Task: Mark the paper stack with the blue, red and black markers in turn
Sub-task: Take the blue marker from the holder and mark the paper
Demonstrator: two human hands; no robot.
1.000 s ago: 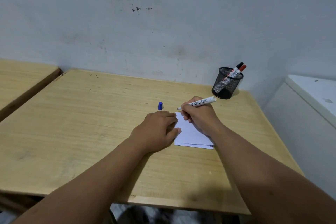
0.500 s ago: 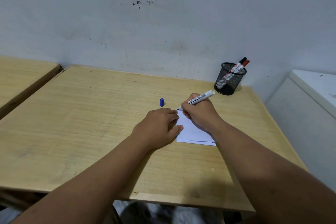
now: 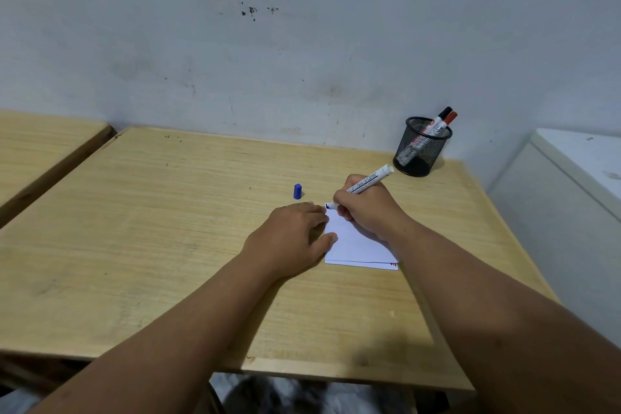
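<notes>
A small white paper stack [image 3: 359,245] lies on the wooden table [image 3: 168,228]. My left hand [image 3: 289,239] rests flat on the table with its fingers on the stack's left edge. My right hand [image 3: 368,208] grips the uncapped blue marker [image 3: 366,183], whose tip touches the stack's far left corner beside a small blue mark. The marker's blue cap [image 3: 297,191] stands on the table just beyond my left hand. The red marker [image 3: 448,119] and the black marker [image 3: 443,112] stick out of a black mesh pen cup [image 3: 421,148].
The pen cup stands at the table's far right corner by the wall. A second wooden table [image 3: 43,151] is on the left, across a narrow gap. A white cabinet [image 3: 571,185] stands close on the right.
The marker has tilted more upright in my right hand, and a small blue mark now shows at the stack's far left corner. My left hand has kept its place on the stack.
</notes>
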